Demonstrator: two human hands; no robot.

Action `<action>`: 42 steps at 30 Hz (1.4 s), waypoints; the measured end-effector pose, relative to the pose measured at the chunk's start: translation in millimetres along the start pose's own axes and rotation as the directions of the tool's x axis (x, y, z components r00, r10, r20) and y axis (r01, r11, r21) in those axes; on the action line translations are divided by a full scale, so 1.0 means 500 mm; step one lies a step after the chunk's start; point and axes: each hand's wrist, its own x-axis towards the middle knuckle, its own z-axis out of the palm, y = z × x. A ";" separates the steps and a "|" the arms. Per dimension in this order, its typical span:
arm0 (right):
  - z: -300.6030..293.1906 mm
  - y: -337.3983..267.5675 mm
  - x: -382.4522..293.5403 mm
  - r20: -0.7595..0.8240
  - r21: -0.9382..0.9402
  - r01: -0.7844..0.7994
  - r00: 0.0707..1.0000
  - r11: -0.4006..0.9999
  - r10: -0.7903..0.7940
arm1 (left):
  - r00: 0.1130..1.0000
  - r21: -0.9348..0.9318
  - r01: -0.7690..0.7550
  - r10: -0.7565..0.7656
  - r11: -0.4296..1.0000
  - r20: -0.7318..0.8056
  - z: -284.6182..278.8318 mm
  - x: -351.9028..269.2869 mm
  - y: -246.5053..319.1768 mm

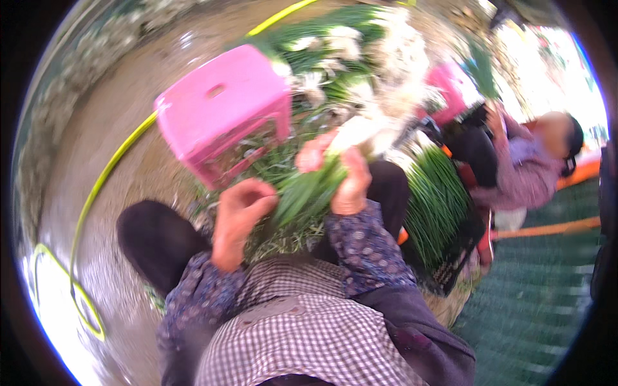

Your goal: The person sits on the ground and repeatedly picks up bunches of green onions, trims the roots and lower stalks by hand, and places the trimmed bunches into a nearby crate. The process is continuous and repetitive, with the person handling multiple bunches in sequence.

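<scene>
My right hand [351, 186] grips a bunch of green onions [309, 186] in front of my knees. Its pale bulb ends point up and away, while the green leaves slant down to the left. Beside the leaf tips is my left hand [241, 214], thumb and fingers curled close together; blur hides whether a leaf is pinched between them. Loose green trimmings [285, 239] litter the ground below both hands. To the right of my knee, more green onions [437, 202] lie bunched in a black crate [449, 280].
A pink plastic stool [227, 96] stands ahead on the left. Behind it spreads a heap of green onions [338, 53] with whitish roots. A yellow hose [104, 181] curves over the wet ground. On the right, a seated person [516, 164] holds green onions near another pink stool [446, 91].
</scene>
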 end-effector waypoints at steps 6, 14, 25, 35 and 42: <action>-0.012 0.006 -0.007 -0.050 0.146 -0.027 0.998 0.989 0.034 | 0.986 0.062 -0.168 0.168 0.984 0.019 -0.014 0.011 -0.007; -0.095 -0.150 -0.006 -0.284 0.124 0.405 0.889 0.906 -0.359 | 0.965 0.205 -0.164 0.200 0.965 -0.169 -0.105 0.043 -0.062; -0.410 -0.578 -0.114 0.191 -0.873 -0.134 0.790 -0.468 -0.583 | 0.991 0.489 -0.076 0.122 0.869 -0.063 -0.089 0.041 -0.137; -0.742 -0.205 -0.069 -0.364 -0.891 -0.342 0.931 -0.297 0.021 | 0.985 0.752 -0.089 0.168 0.653 -0.029 -0.051 0.055 -0.118; -0.722 -0.237 -0.061 -0.433 -0.871 -0.357 0.883 -0.338 0.182 | 0.997 0.718 -0.044 0.080 0.695 -0.017 -0.036 0.084 -0.083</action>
